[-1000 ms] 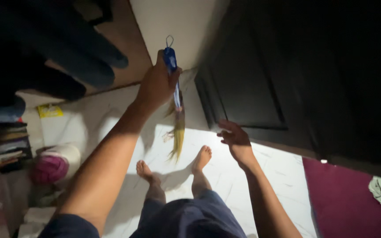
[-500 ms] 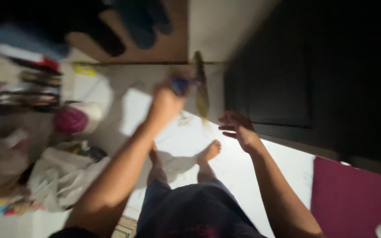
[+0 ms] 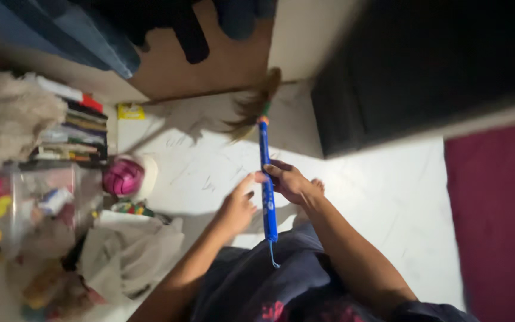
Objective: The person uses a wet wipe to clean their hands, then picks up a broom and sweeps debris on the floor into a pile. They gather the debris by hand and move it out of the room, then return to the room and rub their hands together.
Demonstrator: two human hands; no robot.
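Observation:
A broom with a blue handle (image 3: 266,179) and straw-coloured bristles (image 3: 253,107) points away from me over the white floor. My right hand (image 3: 290,182) is wrapped around the middle of the handle. My left hand (image 3: 238,206) touches the handle from the left side, its fingers partly curled. The bristles reach the corner where the brown board meets the white wall. A thin loop hangs from the near end of the handle.
A dark cabinet (image 3: 424,65) stands at the right rear. A maroon mat (image 3: 496,220) covers the floor at right. On the left are stacked books (image 3: 73,134), a clear plastic bin (image 3: 37,203), a pink round thing (image 3: 123,177) and white bags (image 3: 129,253).
The broom hung bristles-down from my raised left hand; now it points bristles away and my right hand grips it. My view has swung left and down.

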